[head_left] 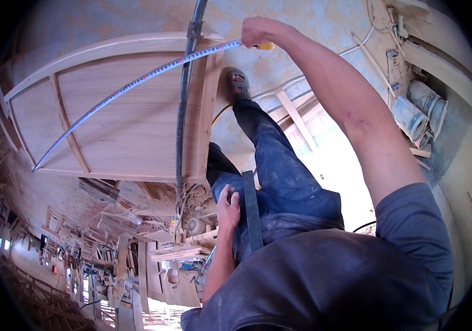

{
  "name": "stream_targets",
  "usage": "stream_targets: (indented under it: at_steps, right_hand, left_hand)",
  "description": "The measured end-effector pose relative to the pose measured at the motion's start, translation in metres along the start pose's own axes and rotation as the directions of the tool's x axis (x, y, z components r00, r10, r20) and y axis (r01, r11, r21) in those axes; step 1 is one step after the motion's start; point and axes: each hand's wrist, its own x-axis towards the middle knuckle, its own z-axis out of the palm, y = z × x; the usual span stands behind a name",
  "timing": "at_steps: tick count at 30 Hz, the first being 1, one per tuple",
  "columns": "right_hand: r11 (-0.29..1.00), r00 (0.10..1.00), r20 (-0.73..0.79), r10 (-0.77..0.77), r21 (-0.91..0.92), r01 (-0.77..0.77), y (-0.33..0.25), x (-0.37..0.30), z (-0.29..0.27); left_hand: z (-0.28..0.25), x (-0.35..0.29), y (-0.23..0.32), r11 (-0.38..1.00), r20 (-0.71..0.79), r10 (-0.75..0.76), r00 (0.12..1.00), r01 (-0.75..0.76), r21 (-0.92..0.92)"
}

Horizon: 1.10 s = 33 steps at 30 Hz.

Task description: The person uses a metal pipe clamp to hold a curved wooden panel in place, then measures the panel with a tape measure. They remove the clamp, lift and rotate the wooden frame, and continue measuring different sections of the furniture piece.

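Note:
My right hand is closed round a yellow tape measure, mostly hidden in the fist. Its long white blade runs in a bowed line over a wooden panel to the panel's lower left corner. The panel has a pale wood frame and a cross batten. A metal pipe crosses above the panel and passes by the blade. My left hand hangs beside my thigh, its fingers loosely apart with nothing visible in them. A flat dark strip lies against my trousers nearby.
Dusty buckets and timber lie at the right. My sandalled foot is on the floor near the panel's edge. Wood shavings, offcuts and stacked boards crowd the lower left. A hose or cable runs along the floor.

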Motion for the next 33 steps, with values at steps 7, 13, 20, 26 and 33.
stream_targets:
  at_steps: [7,13,20,26,33]
  right_hand:
    - [0.998,0.999,0.015,-0.045,-0.034,0.045,-0.004,0.001,-0.001]
    - [0.982,0.976,0.121,-0.180,-0.035,0.185,0.014,-0.007,0.018]
    - [0.791,0.818,0.024,-0.575,0.273,0.548,-0.068,-0.099,0.087]
    - [0.958,0.966,0.047,-0.256,0.146,0.247,-0.055,-0.153,0.176]
    - [0.947,0.998,0.049,-0.037,0.319,0.020,-0.005,-0.201,0.225]
  left_hand:
    - [0.000,-0.006,0.010,0.998,-0.001,-0.041,0.999,0.040,-0.042]
    - [0.002,-0.006,-0.007,0.998,-0.025,0.040,0.999,-0.039,0.041]
    - [0.004,-0.035,0.015,0.993,-0.108,0.102,0.989,-0.095,0.068]
    - [-0.016,-0.054,-0.005,0.982,-0.184,0.185,0.965,-0.187,0.007]
    - [-0.018,-0.045,-0.082,0.966,-0.231,0.234,0.944,-0.252,-0.054]
